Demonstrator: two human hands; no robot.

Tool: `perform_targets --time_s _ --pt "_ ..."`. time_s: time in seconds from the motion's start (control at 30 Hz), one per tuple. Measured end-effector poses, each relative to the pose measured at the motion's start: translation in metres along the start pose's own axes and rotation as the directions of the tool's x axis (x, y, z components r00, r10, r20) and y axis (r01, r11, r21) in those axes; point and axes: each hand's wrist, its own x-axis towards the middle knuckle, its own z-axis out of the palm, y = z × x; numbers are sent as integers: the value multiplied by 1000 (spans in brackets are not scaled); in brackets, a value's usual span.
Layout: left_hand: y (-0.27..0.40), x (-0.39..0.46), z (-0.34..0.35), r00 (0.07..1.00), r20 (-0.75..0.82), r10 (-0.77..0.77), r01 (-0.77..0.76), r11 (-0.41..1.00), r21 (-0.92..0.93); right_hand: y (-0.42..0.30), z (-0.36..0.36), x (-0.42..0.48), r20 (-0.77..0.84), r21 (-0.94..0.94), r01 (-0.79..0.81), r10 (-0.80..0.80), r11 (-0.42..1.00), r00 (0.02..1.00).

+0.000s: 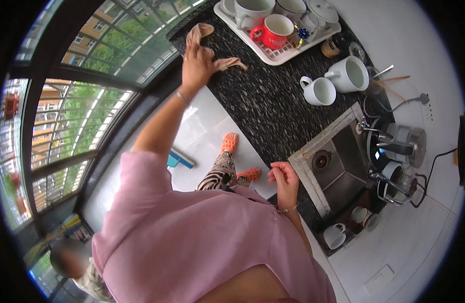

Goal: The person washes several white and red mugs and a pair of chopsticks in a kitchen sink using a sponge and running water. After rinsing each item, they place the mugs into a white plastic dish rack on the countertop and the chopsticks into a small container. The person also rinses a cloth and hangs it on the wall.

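My left hand (196, 65) is stretched far forward and presses a tan cloth (197, 32) onto the black speckled stone countertop (251, 98), near its far corner by the window. Parts of the cloth stick out beyond the fingers and to the right of the hand. My right hand (285, 180) hangs at the counter's front edge, beside the sink, fingers loosely bent and holding nothing. To the right of the cloth, a white plastic tray (274, 60) bears a red mug (277, 32), white mugs, glasses and a lid.
Two white mugs (319, 91) stand between tray and sink (340, 166). Jars, a glass kettle (410, 146), taps and cords line the wall. Another white mug (333, 235) is beyond the sink. A blue floor squeegee (181, 159) lies below. Another person (92, 280) is at lower left.
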Motion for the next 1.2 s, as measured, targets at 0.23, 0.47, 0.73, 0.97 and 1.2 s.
perform_targets --time_s 0.23,0.47,0.73,0.97,1.2 --pt "208 -79 -40 847 349 401 -240 875 -421 29 -1 35 -223 59 35 -21 998 975" --pt "261 -27 -72 520 586 621 567 263 -781 17 -67 8 -438 90 261 -197 961 877" --pt "222 63 28 897 363 253 151 595 -789 -29 -9 45 206 -787 480 -568 387 797" --pt "222 75 21 650 720 244 513 558 -653 22 -10 97 364 -811 567 -635 145 681" --pt "223 45 12 632 755 178 640 430 -637 -21 -132 155 -82 -900 283 -767 331 637"
